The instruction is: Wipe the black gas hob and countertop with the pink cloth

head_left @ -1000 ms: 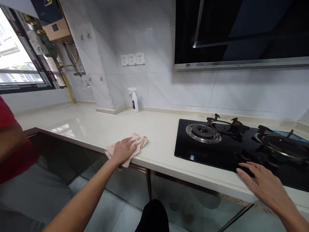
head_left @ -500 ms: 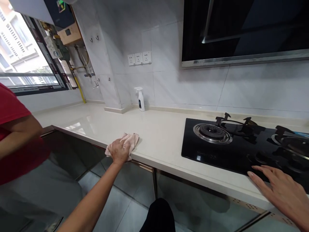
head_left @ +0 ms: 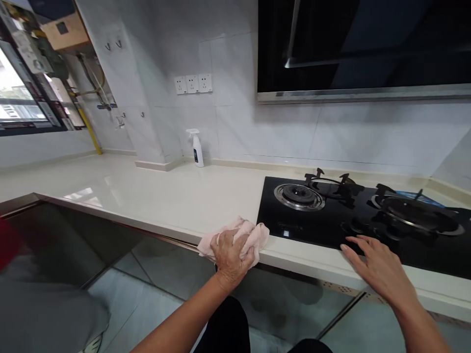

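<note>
My left hand (head_left: 231, 255) is closed on a pale pink cloth (head_left: 253, 234), pressed against the front edge of the cream countertop (head_left: 154, 201). The cloth spreads over the edge and reaches close to the left front corner of the black gas stove (head_left: 265, 220). My right hand (head_left: 380, 264) rests with fingers stretched out at the stove's front rim, near its knobs (head_left: 358, 226); nothing is in it. Both forearms come in from the bottom of the view.
A white spray bottle (head_left: 197, 151) stands against the back wall, below the sockets (head_left: 192, 84). The dark range hood (head_left: 360, 49) overhangs the stove. At the lower left, another person's grey-clothed leg (head_left: 47, 314) is partly in view. Cabinets (head_left: 165, 260) run beneath the counter.
My left hand has slid the cloth rightward along the counter's front edge, toward the stove. The view has turned right, and less of the other person shows. My right hand stays at the stove's front.
</note>
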